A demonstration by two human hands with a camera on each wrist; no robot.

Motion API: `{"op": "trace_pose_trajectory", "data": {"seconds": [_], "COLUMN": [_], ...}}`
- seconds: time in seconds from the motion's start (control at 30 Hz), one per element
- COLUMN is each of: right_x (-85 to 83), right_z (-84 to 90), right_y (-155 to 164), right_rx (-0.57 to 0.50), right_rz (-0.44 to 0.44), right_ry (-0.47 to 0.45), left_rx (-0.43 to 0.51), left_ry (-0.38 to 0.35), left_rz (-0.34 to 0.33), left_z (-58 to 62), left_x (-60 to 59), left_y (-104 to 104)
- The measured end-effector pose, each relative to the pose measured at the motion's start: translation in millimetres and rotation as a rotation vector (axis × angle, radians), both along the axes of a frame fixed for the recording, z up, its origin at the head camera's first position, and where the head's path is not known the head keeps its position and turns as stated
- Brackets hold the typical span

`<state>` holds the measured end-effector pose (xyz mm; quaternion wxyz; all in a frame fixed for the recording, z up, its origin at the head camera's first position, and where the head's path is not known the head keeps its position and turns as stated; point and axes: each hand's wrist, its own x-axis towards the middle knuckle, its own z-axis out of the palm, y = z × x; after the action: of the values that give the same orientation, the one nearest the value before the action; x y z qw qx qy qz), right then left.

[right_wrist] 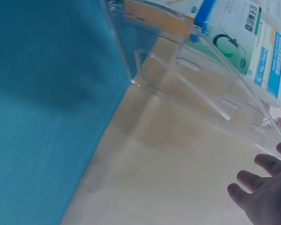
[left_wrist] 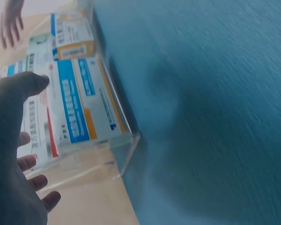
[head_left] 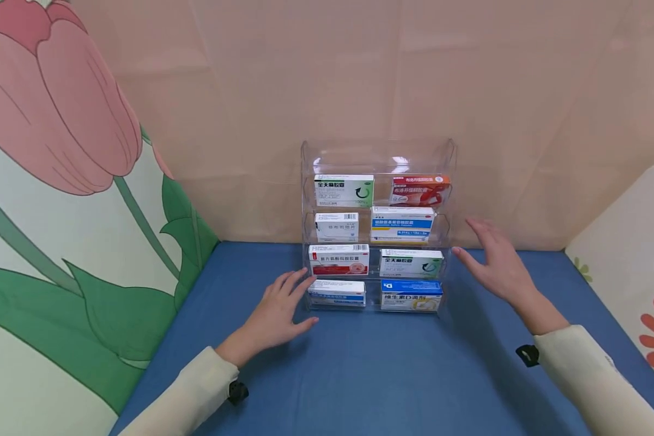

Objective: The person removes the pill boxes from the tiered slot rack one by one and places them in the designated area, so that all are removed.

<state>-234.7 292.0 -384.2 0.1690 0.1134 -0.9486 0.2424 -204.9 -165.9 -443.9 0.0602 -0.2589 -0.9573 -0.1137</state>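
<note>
A clear plastic tiered rack (head_left: 378,152) stands on the blue table with medicine boxes in pairs on its tiers. My left hand (head_left: 275,312) is at the rack's lower left side, fingers spread, holding nothing. Nearest to it are a white-and-blue box (head_left: 336,293) on the bottom tier and a white-and-red box (head_left: 339,260) above it. My right hand (head_left: 496,260) hovers off the rack's right side, fingers extended, with nothing in it. Close by are a green-and-white box (head_left: 411,264), a blue-topped yellow-and-white box (head_left: 411,296), and higher up a red box (head_left: 419,191).
Other boxes on the rack are a green-and-white one (head_left: 343,191), a small white one (head_left: 336,227) and a blue-striped one (head_left: 402,225). The blue table (head_left: 354,375) meets a beige backdrop (head_left: 251,121) behind the rack. Floral panels (head_left: 49,224) flank it.
</note>
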Motion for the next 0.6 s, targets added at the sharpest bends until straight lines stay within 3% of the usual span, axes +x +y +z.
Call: {"op": "trace_pose_trajectory", "data": {"seconds": [0.17, 0.4, 0.6], "right_x": [-14.1, -35.1, -45.4], "right_z": [3.4, 14.4, 18.2], "right_y": [-6, -13, -20], "right_rx": [-0.14, -0.418, -0.546], "right_rz": [0.008, 0.021, -0.013], "right_ry": [0.026, 0.002, -0.038], "left_rx": [-0.006, -0.015, -0.018], "left_ry": [0.001, 0.035, 0.048], "left_rz": [-0.031, -0.044, -0.043], "left_z": [-0.1, 4.2, 6.9], "left_x": [1.0, -5.1, -8.7], "left_y": [13, 32, 42]}}
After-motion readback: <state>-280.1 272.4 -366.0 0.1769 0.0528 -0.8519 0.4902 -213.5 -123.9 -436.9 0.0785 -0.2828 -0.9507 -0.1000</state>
